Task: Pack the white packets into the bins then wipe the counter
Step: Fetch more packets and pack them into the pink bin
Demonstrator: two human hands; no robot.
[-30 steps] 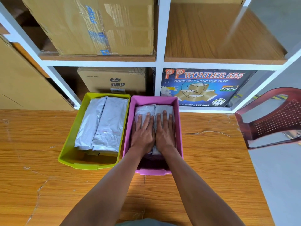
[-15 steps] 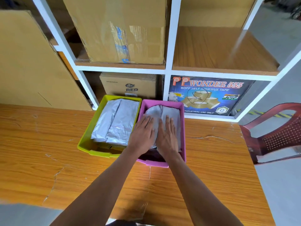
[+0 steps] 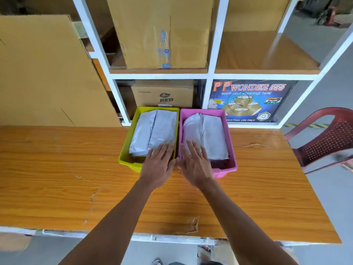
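L hand (image 3: 158,165) shifted from pink bin (image 3: 232,150) to yellow bin (image 3: 125,152).

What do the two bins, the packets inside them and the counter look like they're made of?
Yellow bin and pink bin: likely moulded plastic, with smooth, even colour and rounded rims. White packets: probably thin plastic film, with soft creases and a faint sheen. Counter: wood-grain laminate, apparently, glossy and chipped in spots.

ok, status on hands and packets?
Left hand open, flat over yellow bin. Right hand open over pink bin. White packets all binned. Counter unwiped.
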